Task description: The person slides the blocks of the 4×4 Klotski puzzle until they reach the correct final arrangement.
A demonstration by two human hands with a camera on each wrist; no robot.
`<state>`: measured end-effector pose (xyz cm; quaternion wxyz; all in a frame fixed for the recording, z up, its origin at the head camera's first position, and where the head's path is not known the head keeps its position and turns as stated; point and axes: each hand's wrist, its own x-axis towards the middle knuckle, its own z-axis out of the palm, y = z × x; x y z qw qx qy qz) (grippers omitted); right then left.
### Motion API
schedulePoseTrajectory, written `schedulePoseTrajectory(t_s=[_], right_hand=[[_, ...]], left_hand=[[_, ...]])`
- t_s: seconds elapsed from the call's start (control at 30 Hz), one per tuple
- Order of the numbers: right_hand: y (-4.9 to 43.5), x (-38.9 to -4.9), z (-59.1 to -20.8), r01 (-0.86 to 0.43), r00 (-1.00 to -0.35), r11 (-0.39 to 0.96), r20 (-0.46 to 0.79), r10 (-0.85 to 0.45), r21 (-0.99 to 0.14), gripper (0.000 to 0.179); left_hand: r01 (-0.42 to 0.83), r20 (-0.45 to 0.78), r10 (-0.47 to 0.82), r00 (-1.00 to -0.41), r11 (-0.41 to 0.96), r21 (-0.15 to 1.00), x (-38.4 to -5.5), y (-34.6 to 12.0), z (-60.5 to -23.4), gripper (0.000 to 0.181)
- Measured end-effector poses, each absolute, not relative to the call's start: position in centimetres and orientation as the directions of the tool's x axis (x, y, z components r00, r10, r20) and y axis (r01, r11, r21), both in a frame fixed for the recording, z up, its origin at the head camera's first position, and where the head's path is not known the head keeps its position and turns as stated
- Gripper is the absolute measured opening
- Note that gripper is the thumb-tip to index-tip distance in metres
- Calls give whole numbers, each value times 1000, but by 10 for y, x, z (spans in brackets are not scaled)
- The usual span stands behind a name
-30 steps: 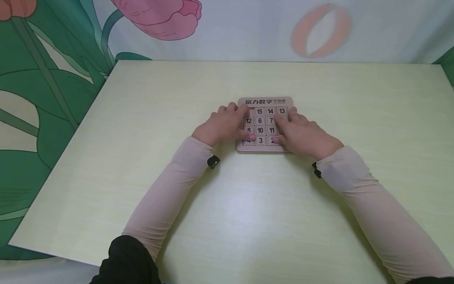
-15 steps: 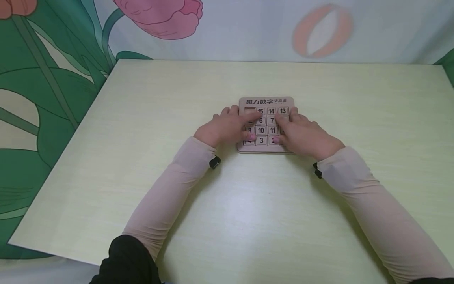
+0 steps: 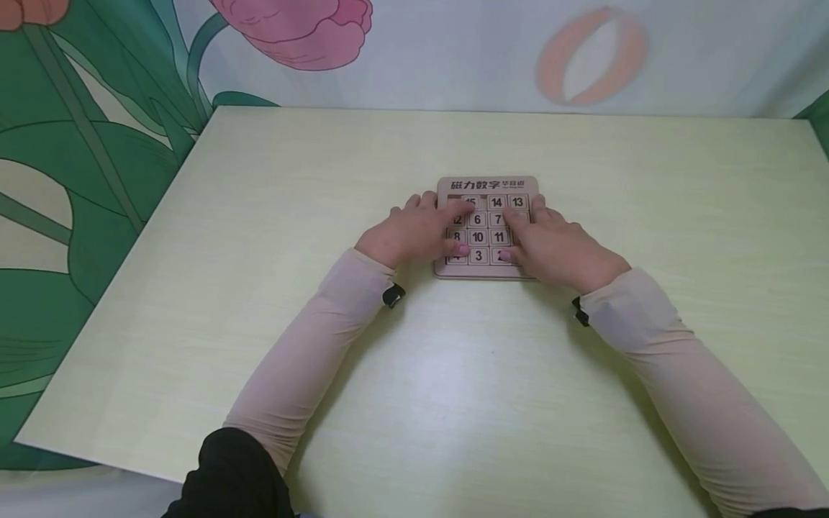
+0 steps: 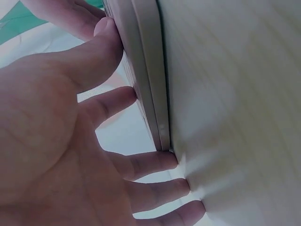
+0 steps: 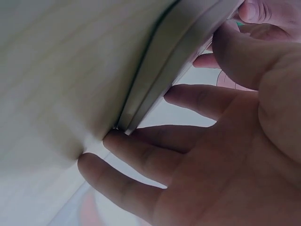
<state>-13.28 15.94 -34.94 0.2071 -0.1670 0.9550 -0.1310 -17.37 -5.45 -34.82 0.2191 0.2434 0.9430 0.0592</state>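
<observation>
A number slide puzzle [image 3: 479, 274] lies flat on the table between both hands, its tiles in a pale pinkish frame. My left hand [image 3: 411, 234] comes in from the left, its index fingertip on the 15 tile [image 3: 470, 198] in the top row. That tile sits partway along the row, with dark gaps on both sides. The left thumb rests over the lower left tiles. My right hand [image 3: 563, 248] lies along the right side, index finger and thumb on the tiles, covering several of them. Both wrist views show extended fingers by the puzzle's edge [image 4: 151, 80], some tips on the table.
The pale table [image 3: 291, 187] stretches around the puzzle on every side. Behind it hangs a white backdrop [image 3: 453, 57] with printed flowers, and large green leaves [image 3: 84, 165] show at the left. Black straps [image 3: 392, 295] sit at the wrists.
My left index finger has moved from the top left gap onto the 15 tile, then leftward; the tile has slid left, opening a gap beside the 14. The right hand stays put.
</observation>
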Motion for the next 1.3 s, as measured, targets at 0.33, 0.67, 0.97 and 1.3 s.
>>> schedulePoseTrajectory(t_s=[0.33,0.67,0.97,1.3], right_hand=[[161,-133,-352,-273,-859,908,-345,-379,-317,70],[161,-133,-352,-287,-858,906,-336,-388,-311,69],[162,-132,-351,-276,-858,907,-343,-382,-318,71],[165,-135,-350,-273,-857,908,-348,-379,-318,73]], left_hand=[[423,-367,477,-798,878,222,-176,-56,-350,74],[410,-348,470,-811,881,235,-174,-57,-349,77],[400,-344,463,-817,884,242,-175,-57,-349,76],[398,-344,461,-818,885,241,-175,-58,-349,74]])
